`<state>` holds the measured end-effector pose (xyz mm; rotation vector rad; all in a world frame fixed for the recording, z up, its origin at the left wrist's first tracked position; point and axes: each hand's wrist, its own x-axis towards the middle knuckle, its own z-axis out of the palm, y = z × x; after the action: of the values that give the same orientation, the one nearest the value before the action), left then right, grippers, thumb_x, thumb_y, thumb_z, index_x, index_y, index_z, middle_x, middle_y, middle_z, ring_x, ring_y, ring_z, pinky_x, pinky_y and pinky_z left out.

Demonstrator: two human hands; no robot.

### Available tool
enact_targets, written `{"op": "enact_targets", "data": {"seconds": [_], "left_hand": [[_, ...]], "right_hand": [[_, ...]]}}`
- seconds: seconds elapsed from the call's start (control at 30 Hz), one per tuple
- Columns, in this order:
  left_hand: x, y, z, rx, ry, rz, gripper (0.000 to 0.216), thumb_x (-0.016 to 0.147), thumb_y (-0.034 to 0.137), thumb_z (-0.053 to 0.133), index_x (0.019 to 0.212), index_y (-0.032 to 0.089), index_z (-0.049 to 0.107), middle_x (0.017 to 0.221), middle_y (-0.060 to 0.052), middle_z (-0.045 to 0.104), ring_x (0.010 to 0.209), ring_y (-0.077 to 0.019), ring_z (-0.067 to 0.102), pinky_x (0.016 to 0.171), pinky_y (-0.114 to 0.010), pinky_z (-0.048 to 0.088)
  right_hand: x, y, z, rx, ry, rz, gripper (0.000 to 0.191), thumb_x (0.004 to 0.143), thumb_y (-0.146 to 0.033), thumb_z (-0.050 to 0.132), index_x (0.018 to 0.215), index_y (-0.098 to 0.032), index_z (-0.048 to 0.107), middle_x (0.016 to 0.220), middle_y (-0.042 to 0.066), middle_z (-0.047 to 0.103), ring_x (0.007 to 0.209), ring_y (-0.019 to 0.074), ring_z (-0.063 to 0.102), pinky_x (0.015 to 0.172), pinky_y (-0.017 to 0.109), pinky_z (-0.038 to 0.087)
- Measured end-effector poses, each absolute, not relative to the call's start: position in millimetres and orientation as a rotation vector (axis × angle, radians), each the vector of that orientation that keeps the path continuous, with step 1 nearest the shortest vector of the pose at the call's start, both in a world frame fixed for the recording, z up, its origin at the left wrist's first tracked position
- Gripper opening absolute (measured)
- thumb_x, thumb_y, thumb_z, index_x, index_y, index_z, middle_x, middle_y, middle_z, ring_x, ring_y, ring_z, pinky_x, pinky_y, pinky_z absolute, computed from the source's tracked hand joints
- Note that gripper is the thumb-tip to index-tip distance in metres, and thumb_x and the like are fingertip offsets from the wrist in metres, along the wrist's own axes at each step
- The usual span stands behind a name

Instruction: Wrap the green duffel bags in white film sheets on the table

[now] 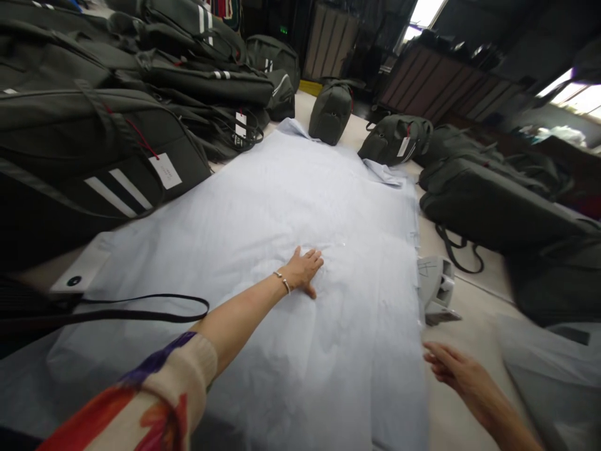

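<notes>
A wide, pale bluish-white sheet of thin plastic or cloth-like film (328,200) lies over the table, with small wrinkles and rumpled far corners. My left hand (303,270) rests palm down on its middle, fingers stretched and spread, a bracelet at the wrist. Beside the sheet's right edge is my right hand (451,369), its fingers curled together; whether they pinch anything is too blurred to tell. Just beyond that hand, a white tape-dispenser-like device (436,285) with a handwritten mark stands against the sheet's edge.
Dark bags with white stripes (117,144) are piled along the left. Two small dark bags (331,113) stand at the far end, and more dark bags (498,200) lie on the right. A black strap (141,307) loops over the near left. Translucent plastic (554,363) lies near right.
</notes>
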<state>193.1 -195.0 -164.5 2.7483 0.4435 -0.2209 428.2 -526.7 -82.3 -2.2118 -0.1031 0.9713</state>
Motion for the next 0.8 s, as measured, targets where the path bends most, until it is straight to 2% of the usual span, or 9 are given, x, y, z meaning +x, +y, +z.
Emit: {"op": "enact_targets", "data": {"seconds": [0.07,0.23,0.33,0.43,0.57,0.63,0.67,0.73,0.8], "left_hand": [[193,-196,-163,2.746,0.452,-0.218,0.097,0.063,0.056,0.083,0.141,0.017,0.041,0.157,-0.019,0.03,0.144,-0.0375,0.024,0.111,-0.068,0.021],[194,-196,-162,2.751,0.441,-0.218,0.098,0.061,0.055,0.084,0.14,0.016,0.041,0.157,-0.02,0.03,0.143,-0.0388,0.026,0.109,-0.071,0.022],[194,-195,-166,2.752,0.433,-0.206,0.099,0.061,0.056,0.084,0.14,0.016,0.041,0.156,-0.021,0.03,0.143,-0.0396,0.025,0.108,-0.073,0.022],[195,-194,-170,2.751,0.423,-0.18,0.099,0.062,0.058,0.084,0.14,0.017,0.041,0.157,-0.022,0.029,0.144,-0.0398,0.025,0.108,-0.074,0.021],[194,-195,-168,2.756,0.398,-0.135,0.097,0.061,0.059,0.084,0.138,0.016,0.044,0.155,-0.022,0.032,0.143,-0.0386,0.028,0.108,-0.072,0.025],[189,-191,-163,2.763,0.374,-0.103,0.09,0.063,0.062,0.082,0.135,0.017,0.048,0.153,-0.02,0.038,0.141,-0.0362,0.034,0.108,-0.066,0.031],[185,-187,-160,2.77,0.368,-0.075,0.085,0.067,0.063,0.078,0.133,0.018,0.05,0.153,-0.018,0.039,0.14,-0.0341,0.036,0.109,-0.062,0.033],[173,-173,-154,2.792,0.406,0.023,0.073,0.08,0.062,0.067,0.137,0.02,0.049,0.156,-0.015,0.034,0.143,-0.0295,0.033,0.112,-0.054,0.032],[157,-152,-151,2.818,0.538,0.159,0.066,0.092,0.057,0.055,0.145,0.02,0.04,0.161,-0.014,0.021,0.148,-0.0275,0.02,0.118,-0.053,0.021]], "right_hand": [[365,-479,-73,-2.043,-0.446,1.258,0.036,0.071,-0.051,0.072,0.082,-0.017,0.068,0.07,0.004,0.068,0.055,0.012,0.056,0.052,0.024,0.046],[261,-390,-101,-2.169,-0.781,1.558,0.021,0.079,-0.037,0.06,0.068,-0.02,0.054,0.054,-0.004,0.06,0.041,0.0068,0.046,0.042,0.019,0.034],[248,-374,-129,-2.362,-0.827,1.548,0.019,0.075,-0.028,0.063,0.061,-0.021,0.052,0.047,-0.004,0.057,0.038,0.0078,0.045,0.038,0.019,0.031],[249,-370,-144,-2.502,-0.893,1.481,0.021,0.07,-0.028,0.068,0.056,-0.021,0.054,0.047,-0.001,0.059,0.04,0.0116,0.052,0.042,0.022,0.034],[256,-370,-139,-2.679,-1.045,1.23,0.035,0.058,-0.036,0.082,0.05,-0.02,0.052,0.063,0.009,0.068,0.066,0.0226,0.066,0.054,0.026,0.042],[264,-373,-128,-2.706,-1.078,1.147,0.035,0.054,-0.039,0.085,0.055,-0.02,0.056,0.068,0.009,0.069,0.07,0.024,0.067,0.057,0.027,0.043],[270,-375,-121,-2.702,-1.078,1.14,0.033,0.058,-0.042,0.083,0.06,-0.02,0.059,0.068,0.007,0.07,0.067,0.0227,0.067,0.057,0.027,0.044],[283,-379,-109,-2.694,-1.054,1.106,0.032,0.073,-0.052,0.07,0.076,-0.02,0.066,0.073,0.005,0.072,0.066,0.0206,0.067,0.06,0.028,0.047],[295,-375,-104,-2.657,-1.085,0.862,0.044,0.088,-0.058,0.05,0.1,-0.02,0.068,0.098,0.009,0.074,0.086,0.0228,0.07,0.076,0.033,0.052]]}}
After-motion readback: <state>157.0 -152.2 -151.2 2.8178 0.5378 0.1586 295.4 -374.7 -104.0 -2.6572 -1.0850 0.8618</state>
